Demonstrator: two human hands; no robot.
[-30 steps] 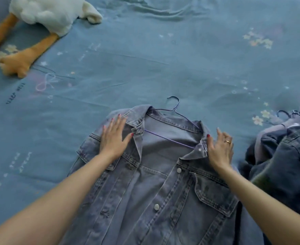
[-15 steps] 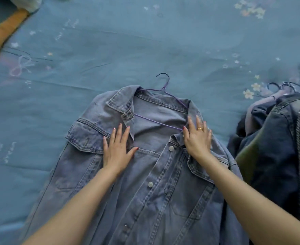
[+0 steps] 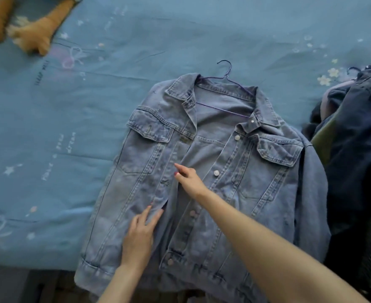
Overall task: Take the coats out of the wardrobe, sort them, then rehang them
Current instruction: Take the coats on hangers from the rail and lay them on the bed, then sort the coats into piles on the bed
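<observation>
Light blue denim jacket (image 3: 234, 176) on purple wire hanger (image 3: 225, 79), frame centre, flat on blue bedsheet (image 3: 71, 119) printed "SLEEP WELL". Your left hand (image 3: 139, 237) flat, fingers straight, pressing left placket; your right hand (image 3: 190, 180) pinching placket edge.
</observation>
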